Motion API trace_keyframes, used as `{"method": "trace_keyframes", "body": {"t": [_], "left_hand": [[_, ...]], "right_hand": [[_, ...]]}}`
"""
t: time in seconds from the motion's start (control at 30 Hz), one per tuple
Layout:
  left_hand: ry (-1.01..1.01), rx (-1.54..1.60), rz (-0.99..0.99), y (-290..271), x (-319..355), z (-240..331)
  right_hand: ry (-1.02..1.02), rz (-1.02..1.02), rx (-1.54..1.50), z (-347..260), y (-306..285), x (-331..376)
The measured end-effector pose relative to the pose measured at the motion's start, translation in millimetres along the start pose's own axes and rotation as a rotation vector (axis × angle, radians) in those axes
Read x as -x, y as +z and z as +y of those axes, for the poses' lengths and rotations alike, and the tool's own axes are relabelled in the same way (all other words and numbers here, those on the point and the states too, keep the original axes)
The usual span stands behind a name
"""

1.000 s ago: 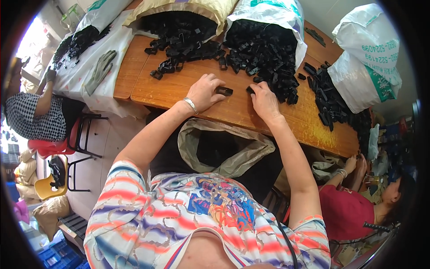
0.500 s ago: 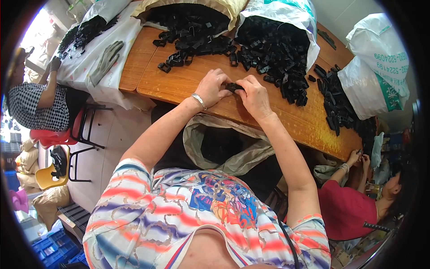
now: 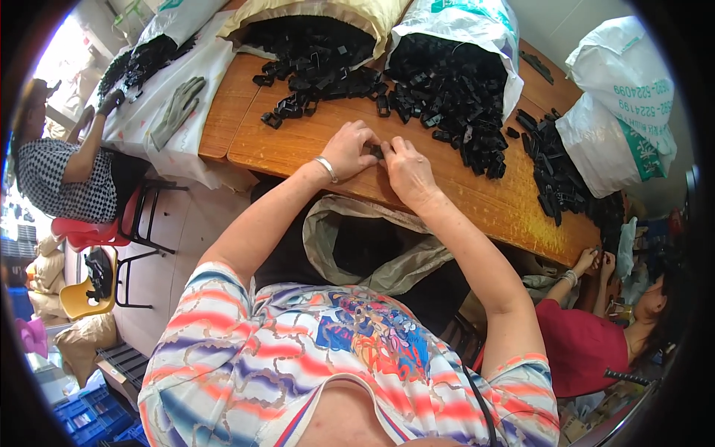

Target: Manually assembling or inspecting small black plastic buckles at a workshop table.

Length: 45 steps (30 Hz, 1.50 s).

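Note:
Near the front edge of the wooden table (image 3: 298,141), my left hand (image 3: 350,152) and my right hand (image 3: 407,170) meet, fingers closed. Pinched between their fingertips is a small black plastic part (image 3: 377,150), mostly covered by the fingers. Just beyond my hands lies a heap of black ring-shaped plastic parts (image 3: 304,95), spilling from a tan sack (image 3: 387,26). To its right, more black plastic parts (image 3: 465,123) pour out of a white sack (image 3: 510,45). Below the table edge, in front of my body, an open beige sack (image 3: 320,253) gapes, its inside dark.
At right, long black parts (image 3: 547,175) lie beside another white sack (image 3: 603,145). A person in red (image 3: 585,346) works at the table's right end. On the left, a person in a checked top (image 3: 56,179) sits by a cloth-covered table with a grey glove (image 3: 177,112).
My right hand has shifted slightly left and turned, and its fingers now cover more of the black part. My left hand has barely moved.

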<state>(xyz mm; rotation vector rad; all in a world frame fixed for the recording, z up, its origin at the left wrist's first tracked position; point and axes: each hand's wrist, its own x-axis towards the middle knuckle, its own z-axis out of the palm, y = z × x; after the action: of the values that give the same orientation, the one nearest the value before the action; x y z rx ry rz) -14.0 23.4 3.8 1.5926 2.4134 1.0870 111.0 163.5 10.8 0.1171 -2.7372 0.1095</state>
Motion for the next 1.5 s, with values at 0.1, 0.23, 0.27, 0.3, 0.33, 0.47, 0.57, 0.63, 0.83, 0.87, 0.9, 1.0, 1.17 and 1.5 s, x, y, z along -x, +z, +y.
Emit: {"method": "trace_keyframes", "body": {"t": [0.1, 0.23, 0.27, 0.3, 0.33, 0.47, 0.57, 0.63, 0.83, 0.87, 0.9, 1.0, 1.17, 1.5], "left_hand": [[0.023, 0.172, -0.450, -25.0, -14.0, -13.8], [0.003, -0.024, -0.207, -23.7, -48.4, -18.2], [-0.061, -0.127, -0.060, -20.0, -55.7, -15.8], [-0.139, -0.145, -0.027, -17.1, -61.2, -6.9], [-0.133, -0.138, -0.032, -10.1, -65.7, -5.1], [-0.214, -0.284, 0.104, 9.0, -72.6, -3.8], [-0.219, -0.303, 0.156, 14.9, -68.0, -1.4], [-0.120, -0.225, 0.176, 16.5, -57.4, -6.0], [0.064, -0.069, 0.092, 14.1, -17.6, 14.6], [0.125, -0.044, 0.087, 13.9, -12.6, 15.1], [0.131, -0.003, 0.058, 13.7, -8.2, 16.3], [0.107, 0.030, 0.080, 9.9, -1.3, 17.0], [0.111, -0.012, 0.156, 13.5, 1.5, 7.1], [0.052, -0.011, 0.100, 15.7, 1.0, 9.1]], "right_hand": [[0.105, -0.086, -0.185, -15.7, -16.4, 19.4], [0.057, -0.174, -0.332, -49.8, -36.1, 60.9], [0.017, -0.210, -0.359, -53.5, -37.9, 67.1], [0.018, -0.204, -0.386, -54.0, -39.2, 70.6], [0.049, -0.197, -0.367, -48.5, -39.8, 70.2], [0.154, 0.067, -0.260, 11.4, -36.1, 44.6], [0.292, 0.154, -0.131, 61.8, -25.1, 23.7], [0.345, 0.092, -0.045, 78.6, -17.3, 13.0], [0.432, -0.046, -0.060, 84.4, -14.9, 5.5], [0.429, -0.050, -0.066, 80.6, -19.1, 5.3], [0.389, -0.134, -0.172, 77.5, -23.8, 7.3], [0.311, -0.225, -0.355, 67.1, -26.2, 17.5], [0.398, -0.094, -0.257, 55.0, -25.3, 27.3], [0.365, 0.032, -0.211, 45.4, -22.6, 29.4]]}}
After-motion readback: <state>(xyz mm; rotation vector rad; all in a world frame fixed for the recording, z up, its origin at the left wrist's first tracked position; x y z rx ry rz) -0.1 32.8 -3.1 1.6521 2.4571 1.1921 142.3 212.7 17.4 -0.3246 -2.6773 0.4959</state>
